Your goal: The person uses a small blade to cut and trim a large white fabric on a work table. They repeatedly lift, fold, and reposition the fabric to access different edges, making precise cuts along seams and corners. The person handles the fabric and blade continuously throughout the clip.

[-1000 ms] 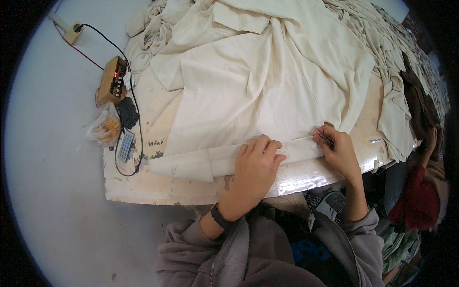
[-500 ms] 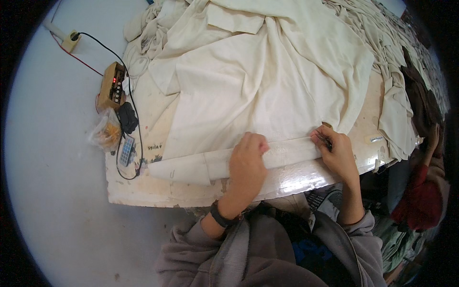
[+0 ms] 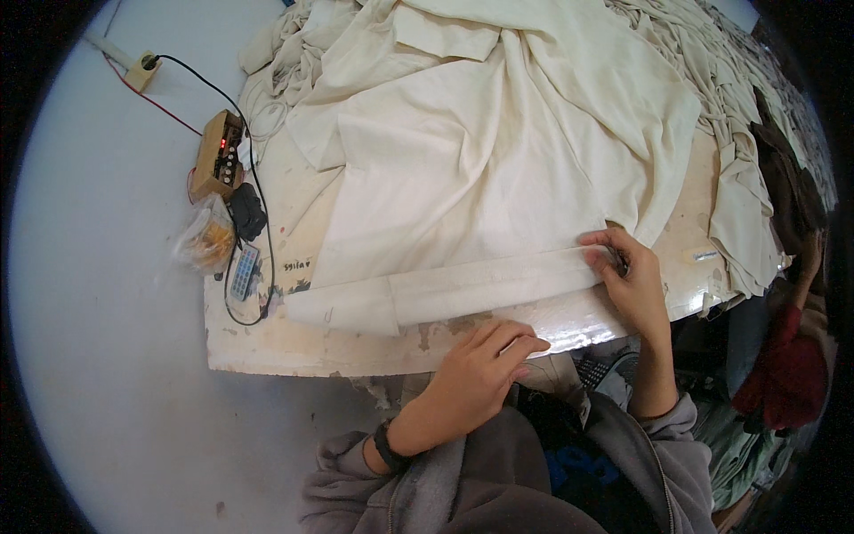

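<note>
A large cream garment or cloth piece (image 3: 427,169) lies spread and creased over the table. Along its near side runs a folded, seamed band (image 3: 445,291), laid nearly straight from left to right. My right hand (image 3: 633,280) is at the band's right end, thumb and forefinger by the cloth edge. A small dark metal-looking tool (image 3: 621,261) shows partly inside its curled fingers; the kind is hidden. My left hand (image 3: 485,365) hovers by the table's front edge, off the cloth, with fingers loosely stretched and holding nothing.
The pale worn table (image 3: 356,356) carries heaped cream cloth (image 3: 658,62) behind and to the right. At left are a boxed electronic device (image 3: 218,156), black cable, remote control (image 3: 245,271) and plastic bag (image 3: 205,236). A person's red sleeve (image 3: 787,360) shows at far right.
My left hand has let go of the band and drawn back toward me, its fingers loosening. The band now lies flatter and uncovered. My right hand stays at the right end, its forefinger lifted slightly.
</note>
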### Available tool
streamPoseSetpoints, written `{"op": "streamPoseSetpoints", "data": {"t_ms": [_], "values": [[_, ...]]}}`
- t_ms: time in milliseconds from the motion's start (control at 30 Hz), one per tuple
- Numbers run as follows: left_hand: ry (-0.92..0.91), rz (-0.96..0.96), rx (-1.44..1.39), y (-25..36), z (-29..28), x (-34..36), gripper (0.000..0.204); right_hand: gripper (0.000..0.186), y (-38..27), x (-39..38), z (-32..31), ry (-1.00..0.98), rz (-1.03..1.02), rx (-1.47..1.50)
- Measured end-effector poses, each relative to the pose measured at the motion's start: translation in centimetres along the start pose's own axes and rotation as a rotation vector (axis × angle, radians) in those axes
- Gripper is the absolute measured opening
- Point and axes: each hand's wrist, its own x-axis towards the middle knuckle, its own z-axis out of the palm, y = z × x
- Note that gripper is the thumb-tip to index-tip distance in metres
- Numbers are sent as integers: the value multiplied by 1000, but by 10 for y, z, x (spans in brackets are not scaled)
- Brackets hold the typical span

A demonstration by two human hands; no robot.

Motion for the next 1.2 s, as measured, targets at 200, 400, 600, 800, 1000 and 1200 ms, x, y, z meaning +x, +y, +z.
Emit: {"op": "streamPoseSetpoints", "data": {"t_ms": [200, 400, 600, 800, 1000, 1200], "values": [[378, -197, 470, -18, -8, -4, 20, 37, -21, -47, 20, -212, -396, 101], [404, -239, 750, -57, -43, -28, 14, 50, -18, -56, 9, -201, -462, 16], [442, -576, 969, -54, -74, -66, 14, 60, -9, -32, 2, -230, -335, -268], [586, -225, 650, -30, -48, -42, 15, 54, -13, -36, 16, -122, -252, -163], [232, 54, 530, -22, 14, 24, 17, 41, -12, -19, 17, -39, -319, -329], [178, 99, -28, -28, 3, 20, 13, 29, -19, -29, 5, -31, -99, 144]]}}
